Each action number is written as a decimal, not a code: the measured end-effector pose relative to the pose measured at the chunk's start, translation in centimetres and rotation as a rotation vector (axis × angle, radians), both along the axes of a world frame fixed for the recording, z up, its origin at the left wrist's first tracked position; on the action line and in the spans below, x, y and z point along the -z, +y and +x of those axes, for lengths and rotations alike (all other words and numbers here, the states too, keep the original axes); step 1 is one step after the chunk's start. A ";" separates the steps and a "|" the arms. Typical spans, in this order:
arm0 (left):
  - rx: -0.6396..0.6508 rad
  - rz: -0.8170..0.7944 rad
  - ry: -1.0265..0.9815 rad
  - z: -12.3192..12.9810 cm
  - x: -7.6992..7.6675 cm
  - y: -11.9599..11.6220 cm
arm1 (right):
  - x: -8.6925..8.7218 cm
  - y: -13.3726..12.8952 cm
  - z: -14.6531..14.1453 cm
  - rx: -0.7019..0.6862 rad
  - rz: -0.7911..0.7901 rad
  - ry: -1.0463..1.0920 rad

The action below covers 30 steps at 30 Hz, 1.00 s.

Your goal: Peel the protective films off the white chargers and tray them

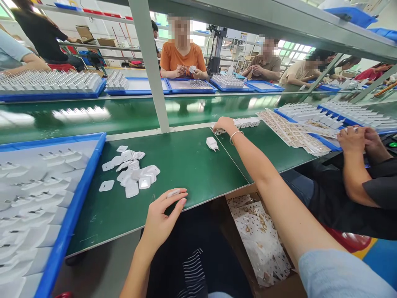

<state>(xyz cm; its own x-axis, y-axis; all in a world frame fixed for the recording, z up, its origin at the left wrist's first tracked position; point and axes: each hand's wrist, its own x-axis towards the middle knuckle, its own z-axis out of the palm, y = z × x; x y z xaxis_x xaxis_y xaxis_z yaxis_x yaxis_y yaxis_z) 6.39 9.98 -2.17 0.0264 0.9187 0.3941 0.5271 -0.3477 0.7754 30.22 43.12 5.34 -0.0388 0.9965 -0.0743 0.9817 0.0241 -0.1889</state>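
My right hand point(223, 124) reaches far across the green bench, its fingers closed on the near-left end of a row of white plug chargers point(248, 123); the fingertips are partly hidden. A single white charger point(212, 143) lies on its side just left of that hand, prongs toward the lower right. My left hand point(166, 211) rests at the bench's front edge with fingers stretched out and nothing held; a pale wrap is around its index finger. Beyond it is a loose pile of flat white square covers point(133, 169).
Blue-rimmed trays of chargers stand at left point(101, 145) and right. Sheets of brown stickers point(285, 131) lie beside a co-worker's hands point(353, 138). Below the bench edge is a box of used sheets point(259, 240). A metal post point(151, 70) rises behind the bench.
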 end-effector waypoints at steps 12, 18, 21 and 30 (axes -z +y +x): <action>0.032 0.125 -0.038 0.5 0.8 -0.2 | 3.4 -10.6 6.5 0.095 0.105 0.014; -0.130 0.390 0.346 2.4 1.1 -0.5 | 1.5 -17.0 5.5 0.028 0.099 0.085; -0.174 0.491 0.504 3.7 0.2 -0.7 | -0.7 -22.0 2.6 -0.256 0.048 0.106; -0.073 0.369 0.250 5.1 1.1 -1.4 | -2.1 -31.6 -4.3 -0.671 -0.070 0.238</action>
